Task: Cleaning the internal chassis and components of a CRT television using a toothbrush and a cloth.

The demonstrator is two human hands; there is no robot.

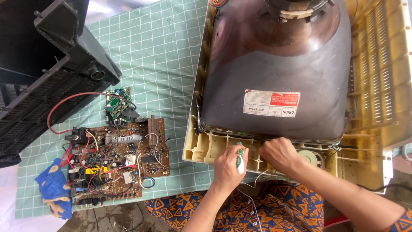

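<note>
The left hand [226,165] is clamped around a green-and-white plastic-handled screwdriver [240,160], held at the cream ribbed plastic television frame [201,146] — just below the dark, smooth glass picture tube [274,64]. The right hand [279,152] is curled shut against the frame's lower edge; what it grips cannot be told. A brown circuit board [116,163] lies well apart on the green checked mat [159,56].

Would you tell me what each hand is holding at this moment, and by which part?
The left hand grips a green-and-white screwdriver by its handle. The right hand rests closed at the picture tube's lower edge; whether it holds anything cannot be told.
</note>
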